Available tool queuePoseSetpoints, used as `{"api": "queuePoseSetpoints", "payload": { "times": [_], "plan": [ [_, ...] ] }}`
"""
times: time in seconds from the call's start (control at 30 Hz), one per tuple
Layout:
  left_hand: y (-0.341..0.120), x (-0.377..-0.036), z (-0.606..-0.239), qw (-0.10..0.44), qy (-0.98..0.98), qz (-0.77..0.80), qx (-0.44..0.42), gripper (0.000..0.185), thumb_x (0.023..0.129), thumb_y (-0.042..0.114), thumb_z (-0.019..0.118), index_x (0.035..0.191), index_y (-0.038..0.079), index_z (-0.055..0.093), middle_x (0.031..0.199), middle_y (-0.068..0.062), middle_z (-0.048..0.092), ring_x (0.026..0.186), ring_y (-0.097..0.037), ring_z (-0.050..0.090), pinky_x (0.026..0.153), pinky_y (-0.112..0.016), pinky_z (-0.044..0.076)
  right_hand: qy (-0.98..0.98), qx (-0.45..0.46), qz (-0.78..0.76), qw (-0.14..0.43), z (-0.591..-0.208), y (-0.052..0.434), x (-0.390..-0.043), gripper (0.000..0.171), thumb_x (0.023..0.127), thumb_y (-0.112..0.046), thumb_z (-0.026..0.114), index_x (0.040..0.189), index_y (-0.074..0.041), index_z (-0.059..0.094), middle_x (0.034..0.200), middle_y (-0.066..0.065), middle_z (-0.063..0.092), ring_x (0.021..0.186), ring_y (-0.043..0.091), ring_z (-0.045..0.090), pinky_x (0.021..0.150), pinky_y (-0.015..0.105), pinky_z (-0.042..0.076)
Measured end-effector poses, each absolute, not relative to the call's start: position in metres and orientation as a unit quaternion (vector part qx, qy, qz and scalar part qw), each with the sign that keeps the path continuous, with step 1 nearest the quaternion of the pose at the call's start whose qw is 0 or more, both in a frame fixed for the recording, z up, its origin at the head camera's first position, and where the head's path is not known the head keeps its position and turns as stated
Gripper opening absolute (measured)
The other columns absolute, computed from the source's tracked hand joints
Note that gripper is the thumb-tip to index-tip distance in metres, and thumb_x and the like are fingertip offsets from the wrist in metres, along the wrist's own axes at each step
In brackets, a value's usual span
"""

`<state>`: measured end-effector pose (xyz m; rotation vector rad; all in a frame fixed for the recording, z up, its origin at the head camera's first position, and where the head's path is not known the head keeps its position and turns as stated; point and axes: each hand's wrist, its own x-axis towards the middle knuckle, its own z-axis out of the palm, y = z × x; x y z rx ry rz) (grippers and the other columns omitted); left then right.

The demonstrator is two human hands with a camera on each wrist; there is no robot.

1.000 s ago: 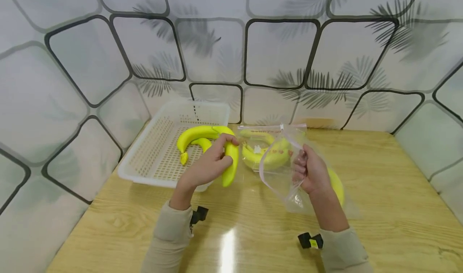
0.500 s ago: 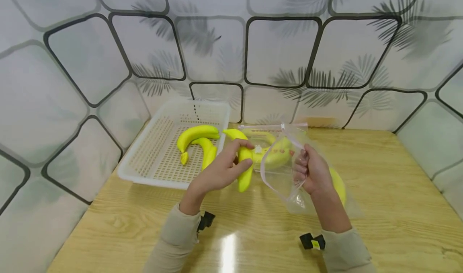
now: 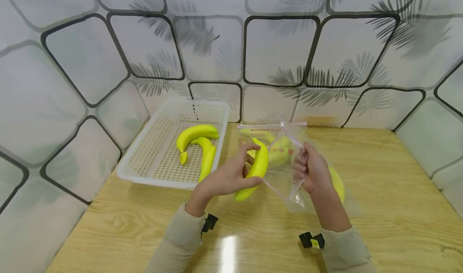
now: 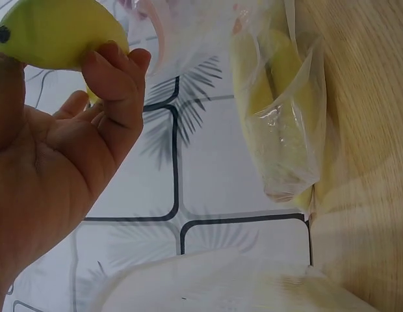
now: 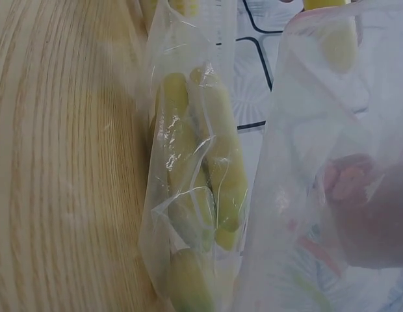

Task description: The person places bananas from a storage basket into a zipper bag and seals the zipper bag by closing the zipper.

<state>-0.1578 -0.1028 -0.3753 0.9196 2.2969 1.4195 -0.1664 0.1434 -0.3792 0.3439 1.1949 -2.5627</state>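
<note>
So there's a person at a wooden table (image 3: 108, 232), both hands busy, and I'm going to use the white plastic basket (image 3: 126, 174) as my landmark, sides as the person sees them. The left hand (image 3: 227, 177) is just right of the basket, pinching a yellow banana (image 3: 262, 162). Thumb on the near part, fingertips further up, so the grip is only as wide as the fruit. That banana is clear of the basket, tilted, with its upper end leaning away from the person. From the left wrist you get its rounded end with a dark tip.

Further right of the basket, the right hand (image 3: 314, 170) has its fingers curled tight round a bunched edge of a clear zip bag (image 3: 298, 204) with a pinkish strip. The held banana is right by that plastic, though I can't tell if they touch. More bagged bananas (image 3: 278, 156) sit right of the basket, behind the hands, and another yellow shape (image 3: 337, 186) shows past the right wrist. Honestly can't tell if it's one bag or two.

Inside the basket, a few loose bananas (image 3: 197, 134) lie on the slotted bottom. Behind the basket is a pale wall covering (image 3: 213, 56) with dark rounded outlines and grey leaves.
</note>
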Motion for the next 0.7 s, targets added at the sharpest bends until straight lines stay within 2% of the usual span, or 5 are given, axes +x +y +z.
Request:
{"api": "queuePoseSetpoints", "payload": {
  "times": [0.2,0.37,0.53,0.7],
  "plan": [
    [-0.102,-0.159,-0.376,0.153,0.817,0.45,0.327,0.072,0.095,0.023,0.068,0.152,0.018,0.027,0.109,-0.008,0.063,0.072,-0.014,0.065,0.063,-0.029,0.056,0.421,0.12,-0.887,0.145,-0.379,0.141,-0.166,0.043,0.109,-0.037,0.028,0.071,-0.019,0.036,0.056,-0.009,0.036,0.05,0.006,0.021,0.043,0.017,0.02],
    [-0.1,-0.159,-0.38,0.125,0.841,0.423,0.314,0.07,0.096,0.026,0.067,0.153,0.017,0.026,0.109,-0.009,0.066,0.071,-0.012,0.064,0.062,-0.026,0.054,0.428,0.119,-0.885,0.142,-0.38,0.138,-0.165,0.045,0.109,-0.038,0.028,0.069,-0.018,0.036,0.056,-0.009,0.036,0.051,0.007,0.02,0.043,0.018,0.02],
    [-0.095,-0.158,-0.38,0.086,0.859,0.413,0.29,0.067,0.098,0.024,0.065,0.152,0.016,0.027,0.106,-0.01,0.068,0.079,-0.013,0.064,0.065,-0.025,0.053,0.427,0.111,-0.887,0.138,-0.379,0.136,-0.164,0.047,0.109,-0.037,0.029,0.067,-0.017,0.037,0.055,-0.008,0.036,0.052,0.007,0.019,0.043,0.017,0.019],
    [-0.091,-0.158,-0.381,0.047,0.867,0.402,0.292,0.061,0.098,0.022,0.064,0.149,0.012,0.032,0.08,-0.005,0.062,0.062,-0.009,0.053,0.057,-0.022,0.047,0.426,0.105,-0.889,0.134,-0.378,0.134,-0.163,0.044,0.109,-0.037,0.028,0.07,-0.018,0.036,0.056,-0.008,0.036,0.053,0.007,0.018,0.043,0.017,0.02]
  ]
}}
